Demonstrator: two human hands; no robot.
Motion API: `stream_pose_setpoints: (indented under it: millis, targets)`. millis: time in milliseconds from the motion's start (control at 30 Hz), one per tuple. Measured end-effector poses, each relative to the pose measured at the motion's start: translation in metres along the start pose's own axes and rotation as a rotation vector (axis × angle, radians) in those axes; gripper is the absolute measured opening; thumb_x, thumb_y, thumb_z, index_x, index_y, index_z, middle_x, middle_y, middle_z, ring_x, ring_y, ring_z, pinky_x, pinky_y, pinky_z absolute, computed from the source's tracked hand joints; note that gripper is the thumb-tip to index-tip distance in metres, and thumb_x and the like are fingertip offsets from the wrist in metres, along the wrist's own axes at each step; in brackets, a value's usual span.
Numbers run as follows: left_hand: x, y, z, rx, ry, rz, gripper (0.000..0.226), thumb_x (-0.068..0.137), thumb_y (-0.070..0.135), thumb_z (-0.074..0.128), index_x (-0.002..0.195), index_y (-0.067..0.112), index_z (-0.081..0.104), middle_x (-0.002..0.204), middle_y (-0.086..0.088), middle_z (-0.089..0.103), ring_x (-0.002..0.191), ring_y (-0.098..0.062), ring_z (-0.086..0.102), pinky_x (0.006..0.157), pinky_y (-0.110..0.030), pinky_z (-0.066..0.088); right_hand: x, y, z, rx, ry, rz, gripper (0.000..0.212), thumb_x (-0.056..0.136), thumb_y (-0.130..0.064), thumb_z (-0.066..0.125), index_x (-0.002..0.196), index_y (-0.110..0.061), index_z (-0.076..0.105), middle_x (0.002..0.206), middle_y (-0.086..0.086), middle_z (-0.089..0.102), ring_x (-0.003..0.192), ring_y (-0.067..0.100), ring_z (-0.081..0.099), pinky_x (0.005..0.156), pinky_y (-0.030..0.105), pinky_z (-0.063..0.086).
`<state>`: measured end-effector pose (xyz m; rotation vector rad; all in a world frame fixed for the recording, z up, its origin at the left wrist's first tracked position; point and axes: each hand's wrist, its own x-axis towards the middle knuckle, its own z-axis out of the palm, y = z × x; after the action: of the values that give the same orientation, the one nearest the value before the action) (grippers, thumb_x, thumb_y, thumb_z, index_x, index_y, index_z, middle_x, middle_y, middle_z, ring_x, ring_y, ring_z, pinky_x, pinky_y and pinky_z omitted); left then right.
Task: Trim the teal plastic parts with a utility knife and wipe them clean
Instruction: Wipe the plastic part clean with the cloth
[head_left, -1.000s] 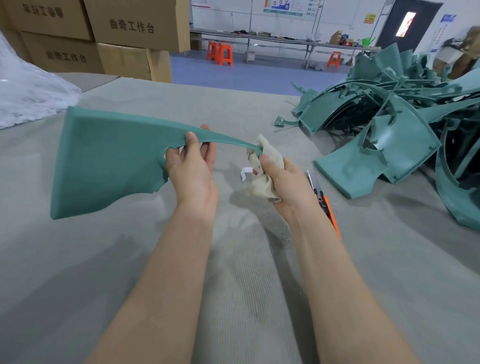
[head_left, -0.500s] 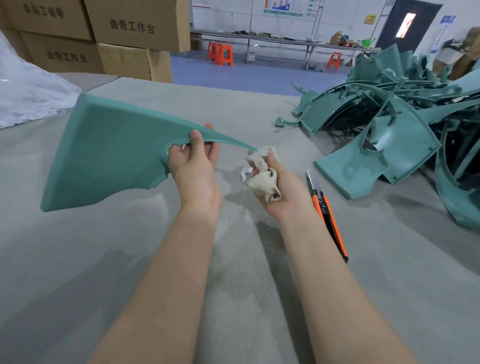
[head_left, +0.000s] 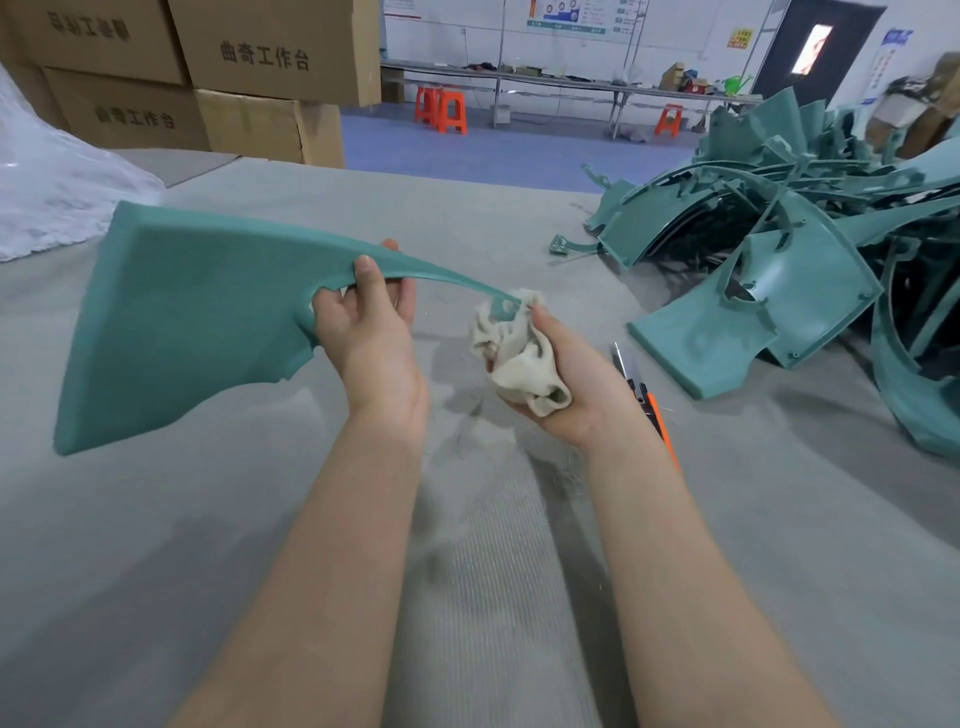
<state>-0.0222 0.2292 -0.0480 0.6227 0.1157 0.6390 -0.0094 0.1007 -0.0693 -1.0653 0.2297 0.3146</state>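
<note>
The wiping step is in hand. The left hand (head_left: 370, 338) grips the part (head_left: 197, 312) at the notch where its broad panel narrows. The thumb lies on the near face and the fingers curl behind, holding the part up off the table (head_left: 182, 561). The part's thin tail runs right into the rag (head_left: 519, 364), which the right hand (head_left: 569, 387) holds bunched in curled fingers, thumb pinching cloth against the tail's tip. The knife (head_left: 647, 397) lies on the table just beyond the right wrist, untouched. Its blade seems to be out, though the wrist hides much of it.

Next, I judge, the rag must run back along the tail and over the panel, with the left hand turning the part to offer each face.

The table is covered in grey ribbed felt. A white bag (head_left: 52, 197) sits far left and a pile (head_left: 810, 244) of more teal parts far right. Behind stand boxes (head_left: 260, 57), orange stools (head_left: 441, 109), a long bench (head_left: 545, 78) and a dark door (head_left: 815, 47).
</note>
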Motion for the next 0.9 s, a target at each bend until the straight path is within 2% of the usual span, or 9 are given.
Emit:
stream_pose_setpoints:
  millis: [100, 133, 267, 367, 600, 667, 733, 800, 900]
  targets:
    - [-0.001, -0.001, 0.0, -0.003, -0.031, -0.015, 0.01, 0.101, 0.006, 0.042, 0.094, 0.01, 0.047, 0.107, -0.005, 0.062, 0.099, -0.016, 0.067, 0.086, -0.025, 0.055, -0.001, 0.001, 0.003, 0.107, -0.028, -0.01, 0.022, 0.1, -0.031, 0.051, 0.096, -0.013, 0.064, 0.088, 0.003, 0.068, 0.078, 0.015, 0.063, 0.101, 0.033, 0.044]
    - [-0.002, -0.001, 0.001, 0.01, -0.042, -0.017, 0.01, 0.101, 0.006, 0.042, 0.094, 0.01, 0.048, 0.108, -0.005, 0.062, 0.099, -0.015, 0.067, 0.086, -0.025, 0.055, -0.001, 0.001, 0.003, 0.153, -0.018, -0.022, 0.02, 0.099, -0.027, 0.053, 0.096, -0.011, 0.064, 0.091, 0.004, 0.067, 0.082, 0.016, 0.062, 0.105, 0.035, 0.041]
    - [-0.007, -0.003, 0.006, 0.06, -0.082, -0.03, 0.011, 0.102, 0.007, 0.041, 0.095, 0.011, 0.048, 0.115, -0.01, 0.061, 0.096, -0.012, 0.068, 0.087, -0.023, 0.054, 0.002, 0.004, 0.008, 0.38, -0.01, -0.037, 0.01, 0.099, -0.015, 0.054, 0.096, -0.01, 0.062, 0.092, 0.004, 0.062, 0.077, 0.014, 0.056, 0.103, 0.034, 0.043]
    - [-0.011, -0.006, 0.008, 0.039, -0.079, -0.057, 0.011, 0.102, 0.008, 0.041, 0.094, 0.011, 0.048, 0.106, -0.005, 0.064, 0.095, -0.01, 0.068, 0.088, -0.023, 0.054, 0.002, 0.007, 0.012, 0.435, -0.01, -0.058, 0.012, 0.099, -0.016, 0.053, 0.091, -0.014, 0.061, 0.087, 0.001, 0.06, 0.069, 0.011, 0.052, 0.086, 0.029, 0.045]
    - [-0.011, -0.008, 0.005, -0.003, 0.025, -0.184, 0.012, 0.102, 0.011, 0.043, 0.091, 0.012, 0.047, 0.101, -0.005, 0.065, 0.088, -0.007, 0.066, 0.085, -0.02, 0.055, 0.001, 0.002, 0.009, 0.406, 0.03, -0.12, 0.025, 0.097, -0.036, 0.055, 0.104, -0.013, 0.06, 0.092, 0.005, 0.064, 0.076, 0.02, 0.061, 0.096, 0.04, 0.047]
    - [-0.011, -0.011, 0.004, 0.01, 0.025, -0.211, 0.012, 0.102, 0.011, 0.043, 0.091, 0.012, 0.048, 0.104, -0.005, 0.064, 0.084, -0.005, 0.066, 0.087, -0.021, 0.054, -0.002, -0.001, 0.004, 0.395, 0.069, -0.116, 0.019, 0.096, -0.03, 0.058, 0.1, -0.012, 0.062, 0.086, 0.004, 0.066, 0.061, 0.017, 0.067, 0.074, 0.035, 0.057]
    - [-0.011, -0.014, 0.004, 0.023, 0.018, -0.251, 0.011, 0.102, 0.013, 0.044, 0.092, 0.012, 0.049, 0.105, -0.006, 0.063, 0.083, -0.006, 0.066, 0.086, -0.021, 0.055, -0.003, -0.004, -0.001, 0.366, 0.105, -0.103, 0.014, 0.096, -0.027, 0.06, 0.091, -0.014, 0.062, 0.075, 0.001, 0.069, 0.05, 0.012, 0.066, 0.051, 0.027, 0.056]
    - [-0.009, -0.015, 0.002, 0.066, 0.006, -0.346, 0.011, 0.102, 0.014, 0.044, 0.095, 0.012, 0.051, 0.1, -0.007, 0.064, 0.088, -0.013, 0.066, 0.082, -0.022, 0.056, -0.003, -0.006, -0.005, 0.302, 0.134, -0.114, 0.017, 0.098, -0.028, 0.057, 0.084, -0.017, 0.059, 0.06, -0.004, 0.067, 0.043, 0.008, 0.062, 0.044, 0.02, 0.05]
    - [-0.008, -0.009, -0.001, 0.263, -0.145, -0.667, 0.019, 0.103, 0.018, 0.042, 0.093, 0.004, 0.048, 0.089, -0.018, 0.067, 0.084, -0.026, 0.068, 0.065, -0.026, 0.059, 0.0, -0.009, -0.011, 0.231, 0.274, -0.198, 0.026, 0.099, -0.028, 0.054, 0.077, -0.015, 0.055, 0.05, -0.005, 0.062, 0.037, 0.007, 0.057, 0.044, 0.021, 0.043]
